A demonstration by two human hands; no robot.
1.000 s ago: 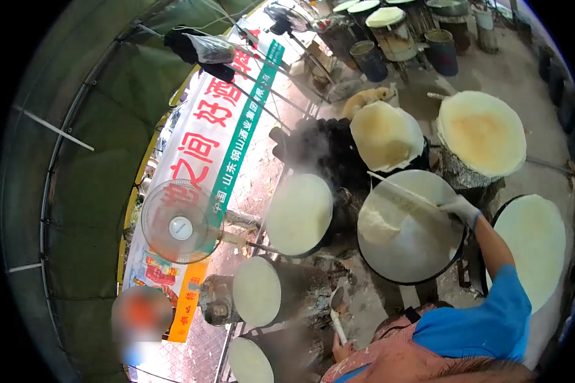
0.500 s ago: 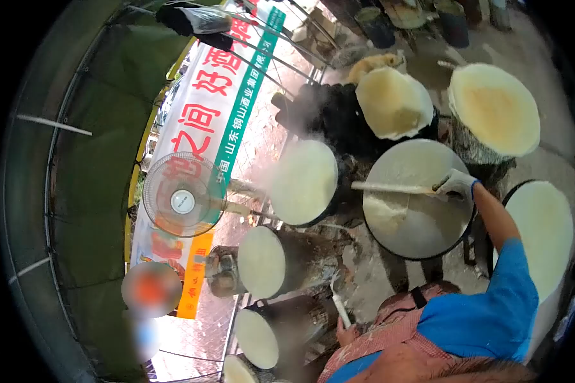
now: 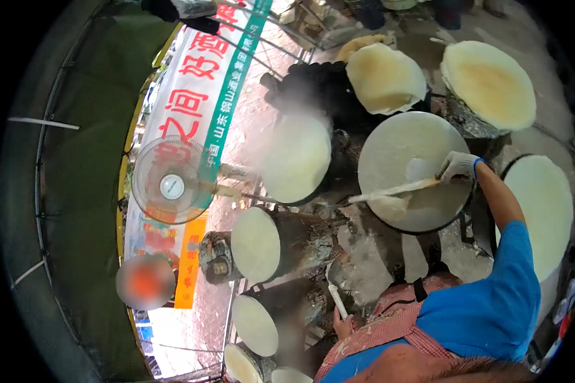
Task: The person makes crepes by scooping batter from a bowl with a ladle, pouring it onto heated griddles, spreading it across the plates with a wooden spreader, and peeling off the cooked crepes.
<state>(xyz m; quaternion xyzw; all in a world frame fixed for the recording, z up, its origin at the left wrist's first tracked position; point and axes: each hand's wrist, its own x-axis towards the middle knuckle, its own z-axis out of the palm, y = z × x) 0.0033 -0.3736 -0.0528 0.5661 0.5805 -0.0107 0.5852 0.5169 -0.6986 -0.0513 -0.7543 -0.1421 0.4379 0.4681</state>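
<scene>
My right hand (image 3: 457, 167), in a pale glove with a blue cuff, grips one end of a long flat wooden stick (image 3: 396, 190). The stick lies over a large round griddle (image 3: 399, 143) coated with pale batter, its free end reaching past the left rim. Beside the stick, near the griddle's lower edge, sits a soft lump of batter (image 3: 390, 207). Bare fingers of my left hand (image 3: 344, 324) are wrapped round the white handle of a ladle (image 3: 337, 300), lower down and away from the griddle. The ladle's head is hard to make out.
Steam rises by a batter-covered griddle (image 3: 297, 159) on the left. Stacked flatbreads (image 3: 489, 83) rest at upper right; another pale round (image 3: 536, 214) is below them. More flatbread (image 3: 386, 76) lies above. A fan (image 3: 172, 186) and banner (image 3: 191, 115) stand left, near a blurred person (image 3: 145, 283).
The stick has swung from slanting down toward my right hand to slanting slightly up toward it. The batter lump is nearer the griddle's lower edge. The whole view has shifted.
</scene>
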